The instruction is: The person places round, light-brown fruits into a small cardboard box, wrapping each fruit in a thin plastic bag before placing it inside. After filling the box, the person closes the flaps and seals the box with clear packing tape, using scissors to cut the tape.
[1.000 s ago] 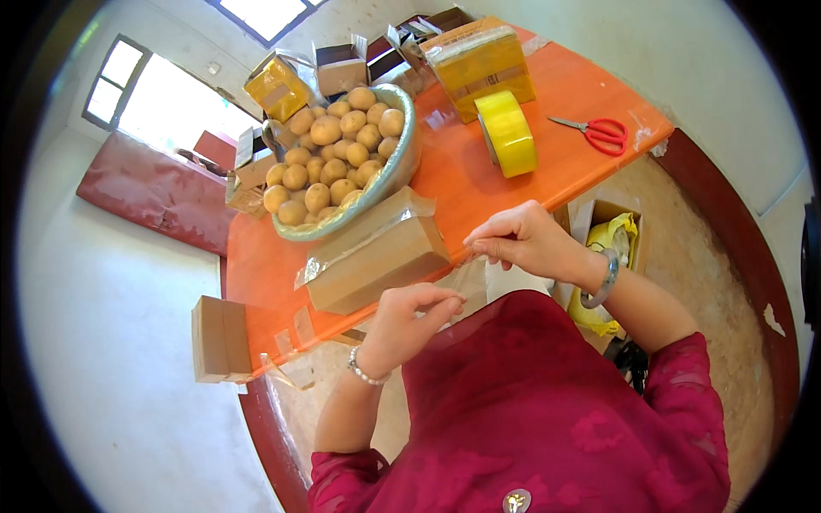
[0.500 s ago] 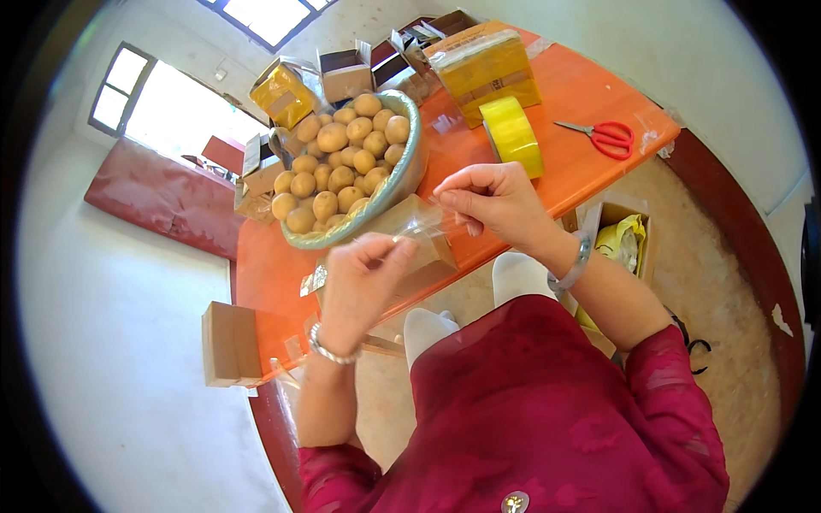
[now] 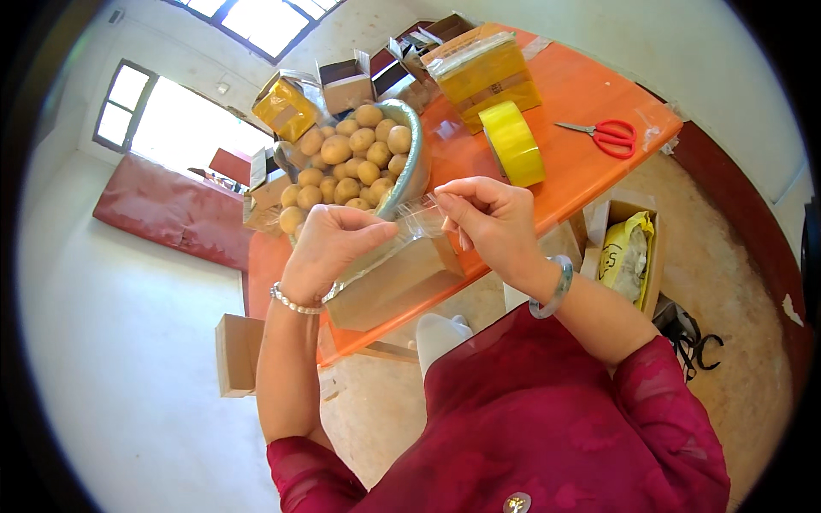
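Note:
A strip of clear plastic film (image 3: 417,219) spans the gap between my hands, above a brown cardboard box (image 3: 398,284) at the table's front edge. My left hand (image 3: 333,246) is closed in a pinch at the film's left end. My right hand (image 3: 492,224) pinches its right end, with thumb and forefinger together. I cannot tell whether the film is a bag or loose tape. Just beyond my left hand stands a basin (image 3: 416,162) lined with plastic and heaped with round yellow-brown fruit (image 3: 335,150).
On the orange table (image 3: 590,103) lie a yellow tape roll (image 3: 513,144) and red-handled scissors (image 3: 614,138). A taped yellow box (image 3: 486,77) and several open cartons (image 3: 346,79) stand behind. Below right, a carton holds a yellow bag (image 3: 626,256); another box (image 3: 239,355) is at left.
My left hand has moved up and left, farther from my right hand, uncovering more of the cardboard box. Both hands still pinch. The view has shifted slightly.

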Demonstrator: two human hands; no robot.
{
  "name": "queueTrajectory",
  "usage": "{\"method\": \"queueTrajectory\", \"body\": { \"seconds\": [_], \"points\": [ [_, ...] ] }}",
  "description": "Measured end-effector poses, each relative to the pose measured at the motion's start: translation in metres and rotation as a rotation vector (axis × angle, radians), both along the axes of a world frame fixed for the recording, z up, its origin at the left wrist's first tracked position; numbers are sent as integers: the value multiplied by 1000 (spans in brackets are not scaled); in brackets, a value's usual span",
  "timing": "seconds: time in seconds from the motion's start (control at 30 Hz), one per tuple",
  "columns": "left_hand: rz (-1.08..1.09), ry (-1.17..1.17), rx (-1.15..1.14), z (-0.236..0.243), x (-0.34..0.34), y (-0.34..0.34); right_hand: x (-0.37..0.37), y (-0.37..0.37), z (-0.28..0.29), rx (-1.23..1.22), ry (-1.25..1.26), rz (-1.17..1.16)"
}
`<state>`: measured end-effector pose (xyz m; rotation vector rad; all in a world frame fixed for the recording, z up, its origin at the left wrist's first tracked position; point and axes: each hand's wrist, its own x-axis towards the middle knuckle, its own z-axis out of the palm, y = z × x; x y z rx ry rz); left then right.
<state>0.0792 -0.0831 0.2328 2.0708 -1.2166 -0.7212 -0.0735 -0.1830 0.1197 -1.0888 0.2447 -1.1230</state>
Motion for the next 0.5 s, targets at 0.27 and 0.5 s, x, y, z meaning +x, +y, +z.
{"method": "queueTrajectory", "body": {
  "seconds": [0.27,0.5],
  "points": [
    [-105,-96,7,-8,3,1,-3,7,-11,-79,39,-121],
    [-24,33,-103,-3,27,14,-26,6,1,-223,-37,-244]
  ]
}}
